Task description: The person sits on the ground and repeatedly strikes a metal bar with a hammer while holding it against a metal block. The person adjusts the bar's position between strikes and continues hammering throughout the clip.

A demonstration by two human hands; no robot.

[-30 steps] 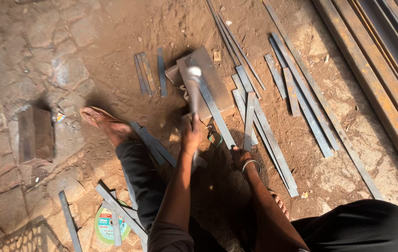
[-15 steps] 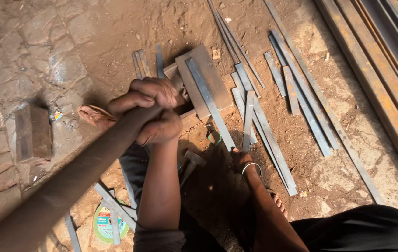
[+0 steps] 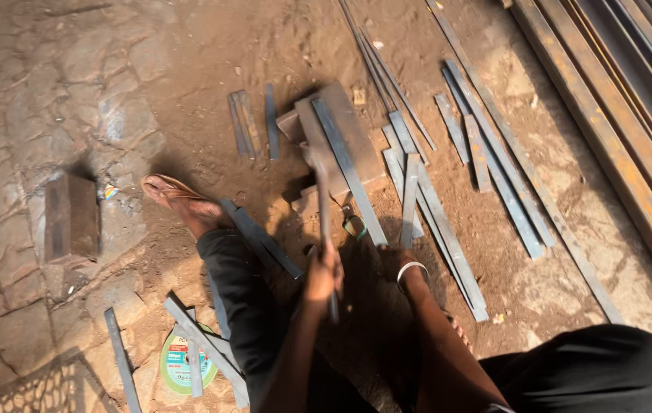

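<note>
My left hand is closed around the wooden handle of a hammer. The hammer's head rests down on a rusty metal block on the dirt floor. A long flat steel strip lies along the top of that block, just right of the hammer head. My right hand, with a white bangle on the wrist, sits in shadow at the near end of this strip and grips it. My left leg stretches out to the left, ending in a sandalled foot.
Several flat steel strips lie scattered right of the block, with shorter pieces behind it. Long steel bars run along the right edge. A dark metal block stands at left. A green round disc pack lies under strips by my knee.
Half a second ago the hammer was raised high, close to the camera. It has now come down onto the block. My right hand has stayed at the strip's near end.
</note>
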